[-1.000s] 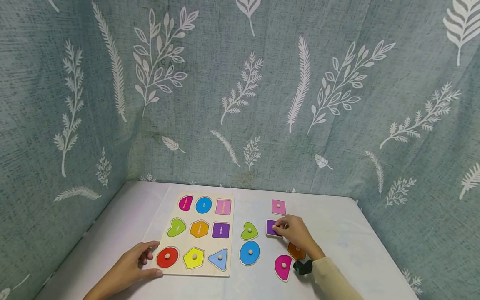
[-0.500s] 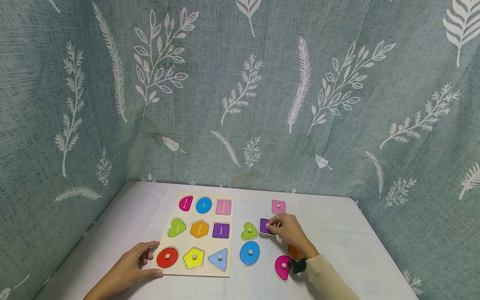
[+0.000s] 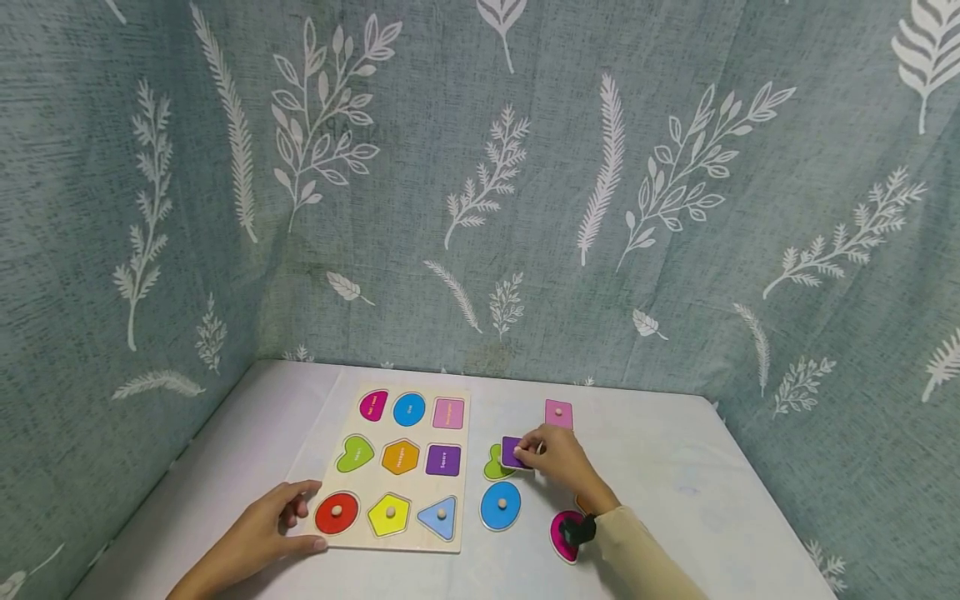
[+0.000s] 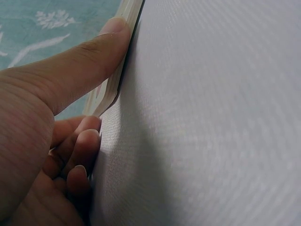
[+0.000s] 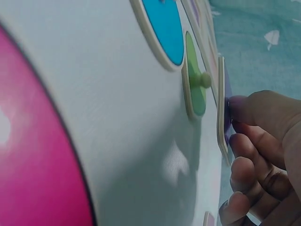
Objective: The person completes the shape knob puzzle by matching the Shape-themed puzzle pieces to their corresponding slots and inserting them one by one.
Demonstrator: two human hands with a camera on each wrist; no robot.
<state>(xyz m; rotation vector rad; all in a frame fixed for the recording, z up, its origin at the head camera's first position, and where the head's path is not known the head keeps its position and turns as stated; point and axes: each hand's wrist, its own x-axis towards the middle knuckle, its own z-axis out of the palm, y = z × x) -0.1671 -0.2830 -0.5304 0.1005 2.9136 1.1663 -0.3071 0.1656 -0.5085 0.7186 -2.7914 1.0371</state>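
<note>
My right hand pinches a purple square puzzle piece by its knob. In the right wrist view the square piece is raised, tilted on edge to the camera, beside the green heart piece. From the head it partly covers that heart. My left hand holds the near left corner of the wooden puzzle board, its thumb on the near edge and its fingers bent at the side. Red circle, yellow pentagon and blue triangle pieces sit in the board's front row.
A blue oval piece lies right of the board. Farther back is a pink piece, partly behind my right hand. A magenta half-round piece lies near my dark wrist mount. The sleeve mostly hides an orange piece.
My right hand has carried the purple square left from the right-hand pieces until it overlaps the green heart in the head view. The left hand and the board have stayed put.
</note>
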